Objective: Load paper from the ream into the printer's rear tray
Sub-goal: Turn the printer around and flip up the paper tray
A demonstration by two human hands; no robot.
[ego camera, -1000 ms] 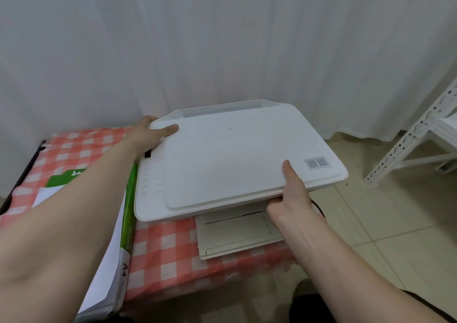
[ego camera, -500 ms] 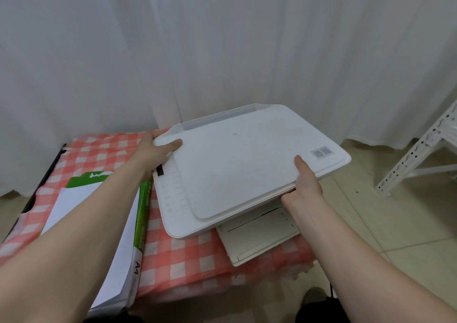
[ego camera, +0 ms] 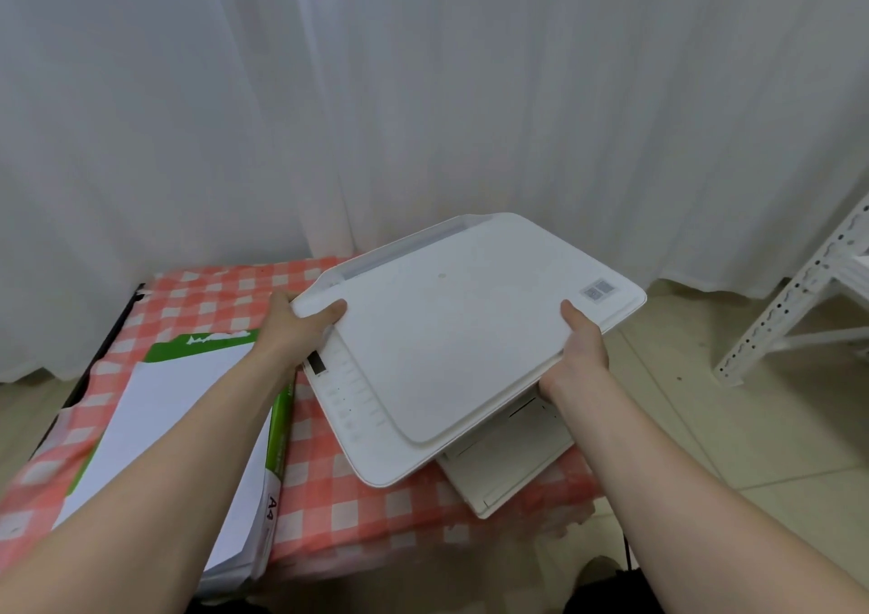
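A white flatbed printer [ego camera: 451, 331] sits skewed on the right of the table, its front corner turned toward me and its output tray [ego camera: 512, 463] sticking out below. My left hand [ego camera: 301, 326] grips its back left corner, thumb on top. My right hand [ego camera: 580, 354] holds its right front edge, thumb on the lid. The rear tray slot [ego camera: 404, 249] runs along the far edge and looks shut. An opened green-and-white A4 ream [ego camera: 197, 420] with white sheets showing lies at the left, partly under my left forearm.
A low table with a red-and-white checked cloth [ego camera: 225, 293] carries both. White curtains [ego camera: 423, 96] hang close behind. A white metal shelf frame [ego camera: 794, 312] stands on the tiled floor at right. A dark cable [ego camera: 628, 552] drops off the table's front right.
Both hands have turned the printer clockwise, its right end swinging away and its front left corner coming toward me. The grips have stayed the same.
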